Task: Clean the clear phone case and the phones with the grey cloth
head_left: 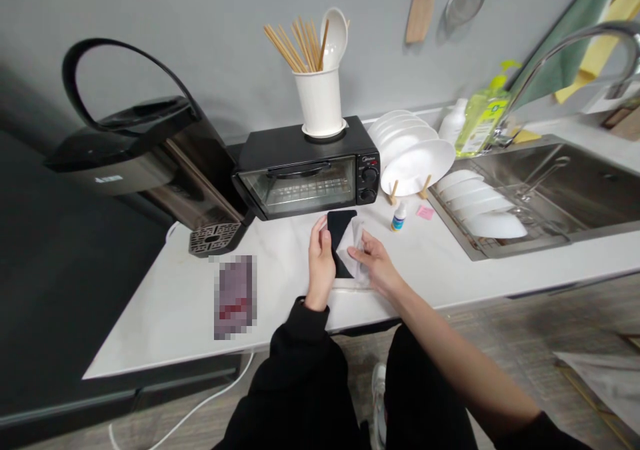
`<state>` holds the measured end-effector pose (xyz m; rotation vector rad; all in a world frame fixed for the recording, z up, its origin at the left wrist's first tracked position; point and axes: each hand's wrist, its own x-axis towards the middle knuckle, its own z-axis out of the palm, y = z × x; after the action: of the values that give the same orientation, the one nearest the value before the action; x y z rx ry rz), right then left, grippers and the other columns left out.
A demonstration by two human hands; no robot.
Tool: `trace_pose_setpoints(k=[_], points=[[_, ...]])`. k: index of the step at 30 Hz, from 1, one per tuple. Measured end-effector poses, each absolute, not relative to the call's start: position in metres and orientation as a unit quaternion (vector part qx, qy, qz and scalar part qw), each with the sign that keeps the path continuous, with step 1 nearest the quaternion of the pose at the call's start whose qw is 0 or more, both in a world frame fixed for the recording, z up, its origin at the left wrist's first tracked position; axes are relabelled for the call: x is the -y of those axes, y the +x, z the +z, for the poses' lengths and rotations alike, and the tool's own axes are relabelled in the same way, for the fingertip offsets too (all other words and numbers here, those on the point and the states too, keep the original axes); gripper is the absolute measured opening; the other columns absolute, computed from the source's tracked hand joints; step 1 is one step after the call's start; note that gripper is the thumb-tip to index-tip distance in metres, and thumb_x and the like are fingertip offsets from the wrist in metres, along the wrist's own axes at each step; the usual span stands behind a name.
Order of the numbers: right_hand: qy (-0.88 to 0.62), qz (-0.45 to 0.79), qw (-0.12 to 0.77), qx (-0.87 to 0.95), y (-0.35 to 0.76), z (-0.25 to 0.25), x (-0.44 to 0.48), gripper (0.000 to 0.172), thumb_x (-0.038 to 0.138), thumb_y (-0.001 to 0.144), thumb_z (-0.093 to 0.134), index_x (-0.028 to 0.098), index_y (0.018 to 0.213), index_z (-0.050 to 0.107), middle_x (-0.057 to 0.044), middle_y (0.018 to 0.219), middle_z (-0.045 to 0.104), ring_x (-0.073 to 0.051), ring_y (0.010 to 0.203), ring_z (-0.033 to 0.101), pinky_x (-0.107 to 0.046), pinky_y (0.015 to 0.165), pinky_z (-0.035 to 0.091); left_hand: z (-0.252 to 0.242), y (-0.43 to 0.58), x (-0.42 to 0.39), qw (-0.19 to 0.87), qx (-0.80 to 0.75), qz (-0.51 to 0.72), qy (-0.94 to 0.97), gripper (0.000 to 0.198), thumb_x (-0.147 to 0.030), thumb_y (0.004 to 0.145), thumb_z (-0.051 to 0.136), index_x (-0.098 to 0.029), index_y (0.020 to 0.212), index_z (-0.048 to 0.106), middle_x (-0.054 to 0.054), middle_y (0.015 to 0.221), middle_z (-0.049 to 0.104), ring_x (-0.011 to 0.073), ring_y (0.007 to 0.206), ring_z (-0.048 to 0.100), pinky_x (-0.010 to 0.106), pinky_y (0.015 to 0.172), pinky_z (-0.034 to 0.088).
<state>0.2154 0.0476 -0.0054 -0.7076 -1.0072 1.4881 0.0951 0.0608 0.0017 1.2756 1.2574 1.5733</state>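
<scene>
My left hand [321, 257] grips the left edge of a flat black rectangle that looks like a smartphone [340, 222], held just over the white counter. In my right hand [375, 260] is a thin white wipe [350, 240], pinched between thumb and fingers and lying across the right part of the black face. A small white bottle with a blue label [399, 218] stands to the right of my hands. Beside that bottle lies a little pink packet [425, 212].
Behind my hands stands a black toaster oven [305, 187], with a white cup of chopsticks [320, 100] on top. A water dispenser [165, 163] and a pixelated item [235, 297] are at left. Racked white plates [415, 167] and a steel sink [590, 190] are at right.
</scene>
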Motion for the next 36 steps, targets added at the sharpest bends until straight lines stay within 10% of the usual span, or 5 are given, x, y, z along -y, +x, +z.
trace_pose_setpoints(k=[4, 14, 22, 36], points=[[-0.356, 0.512, 0.577, 0.528, 0.208, -0.004, -0.053, 0.067, 0.063, 0.099, 0.051, 0.03, 0.157, 0.044, -0.007, 0.151, 0.059, -0.028, 0.139, 0.056, -0.05, 0.119, 0.043, 0.007, 0.111, -0.052, 0.466, -0.457, 0.607, 0.454, 0.05, -0.057, 0.102, 0.051, -0.032, 0.144, 0.059, -0.001, 0.167, 0.04, 0.0187, 0.16, 0.025, 0.034, 0.131, 0.015], [-0.415, 0.325, 0.403, 0.748, 0.194, -0.022, -0.037, 0.073, 0.059, 0.108, 0.024, 0.025, 0.168, -0.002, -0.008, 0.176, 0.002, -0.027, 0.162, -0.004, -0.06, 0.131, 0.005, 0.026, 0.117, -0.044, 0.664, -0.342, 0.625, 0.228, 0.069, -0.08, 0.097, 0.024, -0.046, 0.154, 0.045, -0.001, 0.159, 0.052, 0.0271, 0.14, 0.057, 0.047, 0.113, 0.048], [-0.46, 0.281, 0.385, 0.75, 0.199, -0.001, -0.062, 0.072, 0.055, 0.11, 0.019, 0.022, 0.167, -0.01, -0.012, 0.176, -0.002, -0.028, 0.163, -0.002, -0.065, 0.128, 0.002, 0.028, 0.124, -0.039, 0.709, -0.291, 0.612, 0.195, 0.074, -0.075, 0.1, 0.023, -0.03, 0.146, 0.06, 0.007, 0.155, 0.057, 0.0282, 0.144, 0.052, 0.047, 0.117, 0.044], [-0.362, 0.253, 0.346, 0.828, 0.2, -0.015, -0.039, 0.071, 0.032, 0.107, 0.029, 0.021, 0.168, -0.004, -0.012, 0.176, 0.004, -0.027, 0.163, 0.003, -0.063, 0.129, 0.013, 0.031, 0.11, -0.044, 0.695, -0.337, 0.613, 0.168, 0.061, -0.069, 0.103, 0.025, -0.043, 0.153, 0.047, -0.001, 0.163, 0.047, 0.0272, 0.142, 0.054, 0.048, 0.11, 0.049]])
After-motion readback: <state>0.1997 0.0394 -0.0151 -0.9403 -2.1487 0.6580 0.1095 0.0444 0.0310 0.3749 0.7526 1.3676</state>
